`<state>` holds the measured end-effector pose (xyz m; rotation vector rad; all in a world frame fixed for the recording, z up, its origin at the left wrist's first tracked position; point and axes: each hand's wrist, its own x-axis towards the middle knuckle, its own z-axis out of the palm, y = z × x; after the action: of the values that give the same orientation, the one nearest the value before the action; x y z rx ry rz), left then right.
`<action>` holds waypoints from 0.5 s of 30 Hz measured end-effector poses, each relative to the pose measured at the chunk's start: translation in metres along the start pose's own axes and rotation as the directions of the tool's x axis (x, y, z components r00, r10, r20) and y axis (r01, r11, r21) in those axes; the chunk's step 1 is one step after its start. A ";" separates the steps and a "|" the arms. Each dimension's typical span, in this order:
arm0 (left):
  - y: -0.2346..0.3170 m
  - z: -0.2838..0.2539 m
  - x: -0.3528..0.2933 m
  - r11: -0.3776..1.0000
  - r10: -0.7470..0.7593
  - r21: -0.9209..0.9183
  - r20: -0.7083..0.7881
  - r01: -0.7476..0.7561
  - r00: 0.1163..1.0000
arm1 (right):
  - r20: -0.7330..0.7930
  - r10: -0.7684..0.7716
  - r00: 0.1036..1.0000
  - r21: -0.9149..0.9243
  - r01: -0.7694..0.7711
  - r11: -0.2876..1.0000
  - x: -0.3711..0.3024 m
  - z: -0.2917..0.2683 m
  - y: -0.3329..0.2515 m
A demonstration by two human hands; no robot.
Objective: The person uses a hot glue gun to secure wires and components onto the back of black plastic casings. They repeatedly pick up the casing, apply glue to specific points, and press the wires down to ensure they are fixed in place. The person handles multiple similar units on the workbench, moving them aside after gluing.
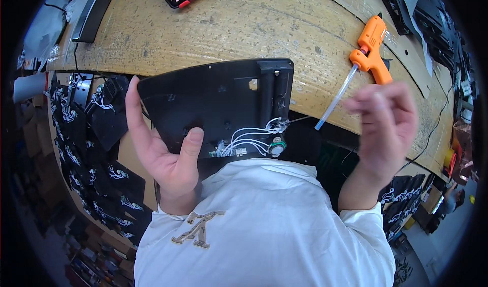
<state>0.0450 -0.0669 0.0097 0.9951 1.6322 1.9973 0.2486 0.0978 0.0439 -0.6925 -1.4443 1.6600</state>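
"The left hand (170,160), how does it look from your end?"

"I see it pinching the black panel (195,101) by its left side: thumb pressed on the face, index finger stretched up along the edge, the other fingers hidden behind. So the panel lies to the right of that palm, touching it."

"And its long axis?"

"Left to right across the body, rising a little toward the right. The white wires (249,131) and the green-rimmed disc (276,148) sit at its lower right, between the two hands."

"Where do you have the right hand (387,118)?"

"Raised, apart from the panel on its right, fingers bent in and pointing left. It's blurred on my feed, so I can't tell whether the fingertips meet or pinch anything. The relation that counts, I'd judge: the disc lies leftward and somewhat bodyward of those fingertips."

"Farther out?"

"The orange glue gun (371,45) on the bench (173,38), beyond the right hand, which is the nearer one to it. Its clear glue stick (336,99) slants back toward the body."
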 end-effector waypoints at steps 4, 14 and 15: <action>0.001 -0.003 0.006 0.997 -0.062 -0.035 0.017 0.063 0.998 | -0.260 -0.360 0.896 -0.268 0.292 0.918 -0.001 -0.048 -0.021; -0.008 -0.007 0.007 0.997 -0.073 -0.014 -0.085 0.072 0.994 | -0.279 -0.834 0.477 -0.948 0.001 0.317 -0.008 -0.100 -0.049; -0.006 -0.012 0.009 0.998 -0.064 0.021 -0.106 0.066 0.992 | -0.323 -0.882 0.343 -0.943 -0.034 0.332 -0.009 -0.121 -0.067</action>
<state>0.0293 -0.0674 0.0058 0.8468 1.7246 2.0222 0.3676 0.1553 0.0846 -1.1666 -1.3595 -0.2287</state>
